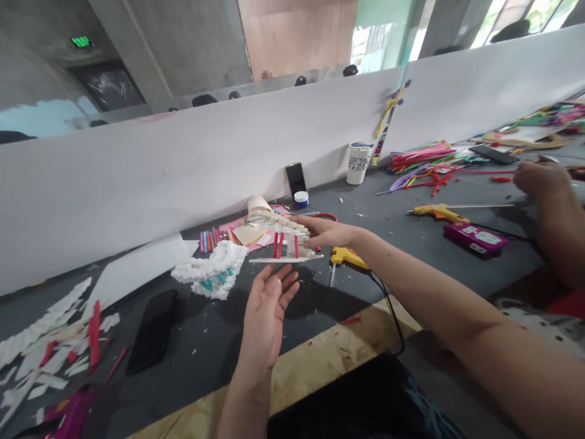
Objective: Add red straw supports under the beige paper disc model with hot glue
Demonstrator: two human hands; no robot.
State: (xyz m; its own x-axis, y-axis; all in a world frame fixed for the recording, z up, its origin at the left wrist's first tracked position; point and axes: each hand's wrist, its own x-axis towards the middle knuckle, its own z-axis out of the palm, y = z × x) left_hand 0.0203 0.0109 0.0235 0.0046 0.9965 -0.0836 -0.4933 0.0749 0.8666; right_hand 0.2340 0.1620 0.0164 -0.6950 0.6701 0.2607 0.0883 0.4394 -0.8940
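Part of the stick-and-peg model [283,244] hidden behind the right hand [326,231]

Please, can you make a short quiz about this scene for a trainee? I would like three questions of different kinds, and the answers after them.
1. Multiple choice: what does the right hand touch?
A) a paintbrush
B) a craft model of white strips and red sticks
C) a ruler

2. True or false: a black phone lies on the table to the left of the left hand.

3. Short answer: which yellow tool with a black cord lies close below the right wrist?

Key:
1. B
2. True
3. a hot glue gun
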